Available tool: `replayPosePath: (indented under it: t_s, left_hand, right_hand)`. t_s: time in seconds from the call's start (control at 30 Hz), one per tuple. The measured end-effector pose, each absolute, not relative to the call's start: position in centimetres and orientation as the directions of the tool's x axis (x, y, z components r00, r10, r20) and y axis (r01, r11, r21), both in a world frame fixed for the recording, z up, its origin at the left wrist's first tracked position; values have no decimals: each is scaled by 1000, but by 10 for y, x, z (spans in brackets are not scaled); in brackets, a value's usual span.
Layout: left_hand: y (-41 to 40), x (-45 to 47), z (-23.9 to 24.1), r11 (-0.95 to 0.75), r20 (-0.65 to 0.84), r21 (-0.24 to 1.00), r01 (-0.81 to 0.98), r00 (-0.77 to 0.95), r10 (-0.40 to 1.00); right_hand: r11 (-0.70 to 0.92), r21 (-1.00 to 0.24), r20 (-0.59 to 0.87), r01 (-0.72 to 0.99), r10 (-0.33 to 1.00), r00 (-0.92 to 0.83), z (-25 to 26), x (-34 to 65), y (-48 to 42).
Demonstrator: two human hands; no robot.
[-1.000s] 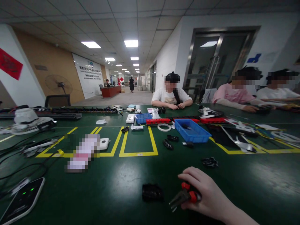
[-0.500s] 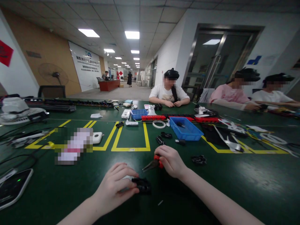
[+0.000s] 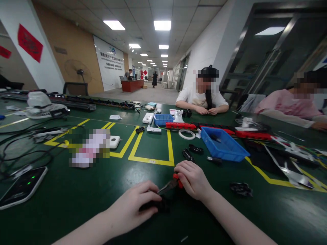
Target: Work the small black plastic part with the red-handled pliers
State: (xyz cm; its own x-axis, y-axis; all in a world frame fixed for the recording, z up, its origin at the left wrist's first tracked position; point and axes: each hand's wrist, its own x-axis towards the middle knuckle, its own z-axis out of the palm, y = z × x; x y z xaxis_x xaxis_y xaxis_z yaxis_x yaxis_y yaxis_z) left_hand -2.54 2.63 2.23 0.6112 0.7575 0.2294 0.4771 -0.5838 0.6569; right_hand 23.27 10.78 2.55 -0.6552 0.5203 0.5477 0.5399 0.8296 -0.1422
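My right hand (image 3: 192,178) is closed around the red handles of a pair of long-nose pliers (image 3: 169,185). The pliers' narrow tip points left and reaches the fingers of my left hand (image 3: 138,204). Between its thumb and fingers, my left hand grips a small black plastic part (image 3: 162,205), low over the green table. Much of that part is hidden by the fingers and dark against the tabletop, so its kind cannot be made out. Whether the plier tip touches the part is unclear.
Beyond my hands lie black parts (image 3: 196,149), a blue tray (image 3: 224,146) and a red strip (image 3: 180,125). A black bundle (image 3: 240,189) rests at right. Phones (image 3: 24,185) and cables are at left. A co-worker (image 3: 203,92) sits opposite.
The pliers' tip has come from above and apart from the black part to my left fingertips. My view has turned slightly right-side down, shifting the scene.
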Motion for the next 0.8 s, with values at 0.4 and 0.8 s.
replayPosePath:
  t_s: [0.4, 0.8]
  left_hand:
    - [34, -33, 28, -548, 188, 644, 534, 583, 790]
    - [35, -41, 27, -544, 179, 630, 554, 579, 796]
  right_hand:
    - [889, -17, 532, 459, 396, -748, 25, 222, 113]
    - [823, -186, 571, 536, 535, -623, 18, 230, 120]
